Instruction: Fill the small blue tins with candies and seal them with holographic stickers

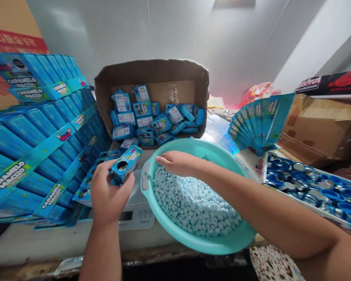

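My left hand [109,191] holds a small blue candy box [126,162], tilted, with a round hole in its top and something pale inside. Beneath that box is a white scale [139,218] with a dark display. My right hand [174,162] is over the left part of a turquoise basin [204,246], above many pale blue candies [195,203]. Its thumb and fingers are drawn together, and whatever they hold is hidden. More boxes with round holes [86,183] stand in a row just left of my left hand.
Stacked blue display cartons [32,144] fill the left side. Behind the basin, a cardboard box [152,74] lies open with blue boxes inside. To the right are fanned blue cartons [259,121], a tray of blue-and-silver lids [312,187] and a brown carton [318,128].
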`<state>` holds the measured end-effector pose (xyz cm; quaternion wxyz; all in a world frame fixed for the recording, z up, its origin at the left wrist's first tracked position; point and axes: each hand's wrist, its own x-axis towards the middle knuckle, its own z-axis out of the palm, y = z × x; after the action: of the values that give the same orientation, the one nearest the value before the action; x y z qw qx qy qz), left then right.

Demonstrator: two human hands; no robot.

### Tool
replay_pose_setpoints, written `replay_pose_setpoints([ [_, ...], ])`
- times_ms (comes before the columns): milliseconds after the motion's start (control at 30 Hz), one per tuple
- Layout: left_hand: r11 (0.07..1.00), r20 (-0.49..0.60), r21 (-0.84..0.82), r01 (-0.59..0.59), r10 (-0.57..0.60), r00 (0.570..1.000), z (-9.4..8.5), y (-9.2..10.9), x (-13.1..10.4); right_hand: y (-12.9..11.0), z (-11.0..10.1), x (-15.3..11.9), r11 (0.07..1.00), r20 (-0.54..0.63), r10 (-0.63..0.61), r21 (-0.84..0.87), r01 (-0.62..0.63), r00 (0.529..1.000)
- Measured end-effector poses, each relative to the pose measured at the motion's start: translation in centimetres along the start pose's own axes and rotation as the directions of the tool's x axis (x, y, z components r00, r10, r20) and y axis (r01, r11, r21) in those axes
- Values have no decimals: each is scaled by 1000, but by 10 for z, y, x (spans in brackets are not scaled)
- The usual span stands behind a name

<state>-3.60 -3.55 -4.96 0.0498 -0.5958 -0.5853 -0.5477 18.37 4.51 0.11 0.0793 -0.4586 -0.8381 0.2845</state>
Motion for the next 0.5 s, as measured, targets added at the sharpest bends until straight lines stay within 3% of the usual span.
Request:
replay_pose_setpoints([
  [100, 996, -38, 87, 32, -28, 999, -4, -9, -14, 2, 6, -2, 977, 91, -96, -184, 112, 991],
  [233, 978, 166, 190, -89, 58, 984, -4, -10, -16, 3, 12, -3, 938, 145, -124, -306, 163, 982],
  [300, 977, 213, 178, -119, 80, 974, -3, -7, -14, 4, 13, -3, 937, 158, -114, -310, 159, 981],
  [367, 978, 187, 152, -141, 112, 976, -3, -4, -13, 4, 11, -2, 935, 175, -104, -317, 156, 979],
  [500, 986, 32, 86, -145, 143, 989, -6, -1, -14, 4, 7, -3, 929, 210, -86, -337, 155, 974],
])
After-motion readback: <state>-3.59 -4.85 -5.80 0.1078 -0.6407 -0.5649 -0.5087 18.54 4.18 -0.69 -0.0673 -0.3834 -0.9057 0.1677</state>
